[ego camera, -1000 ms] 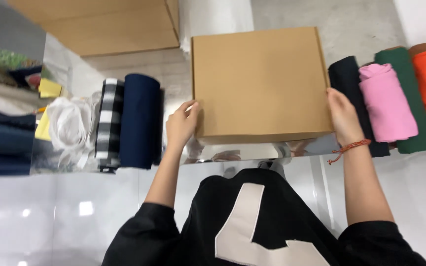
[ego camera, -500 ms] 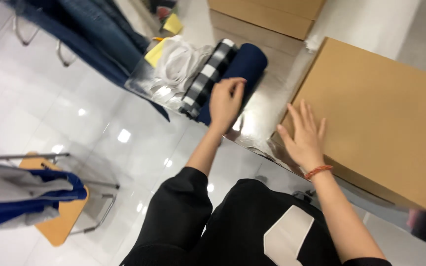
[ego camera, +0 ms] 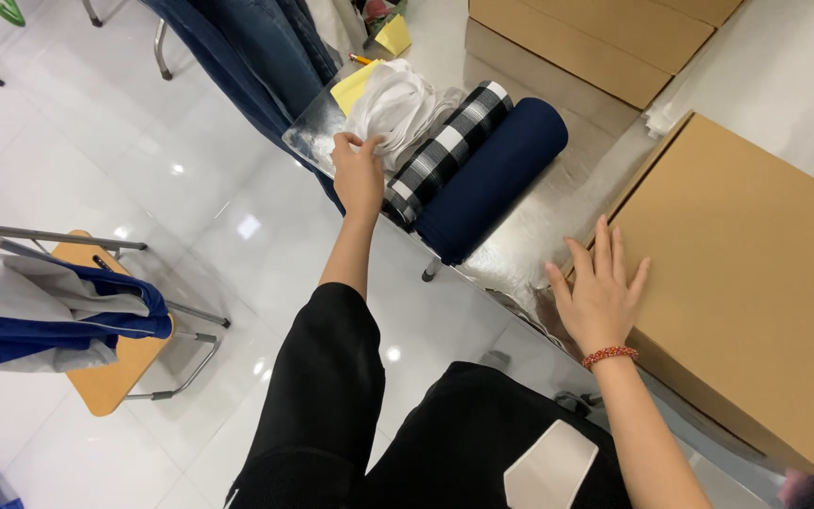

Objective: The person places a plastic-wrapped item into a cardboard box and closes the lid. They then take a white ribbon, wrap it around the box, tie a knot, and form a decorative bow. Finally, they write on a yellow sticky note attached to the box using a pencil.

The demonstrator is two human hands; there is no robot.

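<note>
My left hand (ego camera: 359,173) reaches out to a crumpled white cloth (ego camera: 396,106) at the left end of the shiny metal table (ego camera: 558,212), its fingers curled on the cloth's near edge. Beside the cloth lie a black-and-white checked roll (ego camera: 447,152) and a navy roll (ego camera: 492,179). My right hand (ego camera: 599,292), wearing a red bead bracelet, rests flat with fingers spread on the top near corner of a closed brown cardboard box (ego camera: 756,283).
A second flat cardboard box (ego camera: 605,42) lies at the far side of the table. Yellow paper notes (ego camera: 355,87) sit by the white cloth. Jeans (ego camera: 237,57) hang off the table's left. A chair with a wooden seat and blue-white garment (ego camera: 49,316) stands on the glossy floor.
My view has swung left. My left hand has moved from the checked and navy rolls over to the white cloth. My right hand stays flat on the box.
</note>
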